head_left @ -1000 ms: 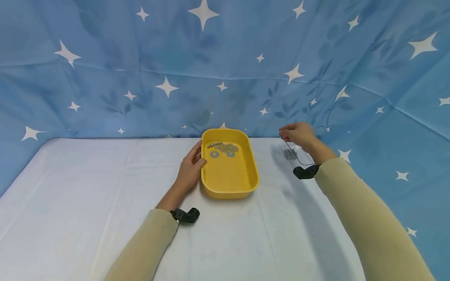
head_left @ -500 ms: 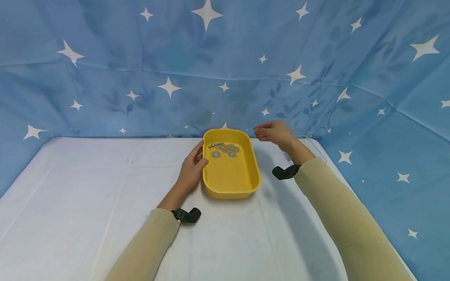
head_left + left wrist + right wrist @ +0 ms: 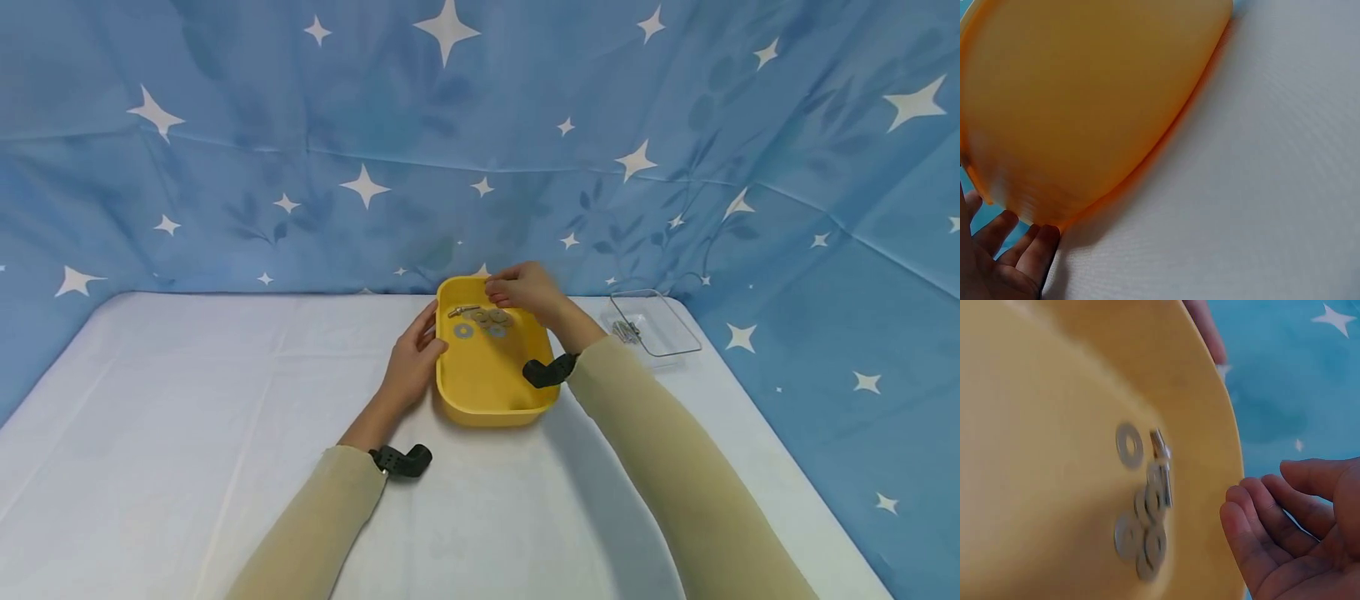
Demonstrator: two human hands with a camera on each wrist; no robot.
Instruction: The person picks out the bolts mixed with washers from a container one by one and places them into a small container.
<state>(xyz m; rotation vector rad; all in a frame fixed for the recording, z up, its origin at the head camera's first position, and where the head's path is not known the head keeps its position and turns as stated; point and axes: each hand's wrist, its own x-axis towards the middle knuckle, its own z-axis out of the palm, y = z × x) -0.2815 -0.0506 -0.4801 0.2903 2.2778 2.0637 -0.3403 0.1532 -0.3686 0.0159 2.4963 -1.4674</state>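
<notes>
A yellow tray [image 3: 492, 367] stands on the white cloth. Several flat metal washers [image 3: 463, 331] and a bolt-like metal piece [image 3: 454, 312] lie near its far end. My left hand [image 3: 412, 358] grips the tray's left side, thumb at the rim and fingers along the outer wall; its fingertips [image 3: 1044, 240] touch that wall in the left wrist view. Over the tray's far right part hovers my right hand [image 3: 528, 292]. In the right wrist view its fingers [image 3: 1260, 534] are loosely bent, the thumb apart, and I see nothing held. The hand hides part of the far rim.
To the right, a clear container [image 3: 667, 329] with a thin dark outline holds several small metal pieces [image 3: 626, 331]. A blue star-patterned curtain [image 3: 337, 125] borders the white table [image 3: 225, 417] at the back and right.
My right hand has travelled left from above the clear container to over the yellow tray, uncovering the container. My left hand stays at the tray's left side.
</notes>
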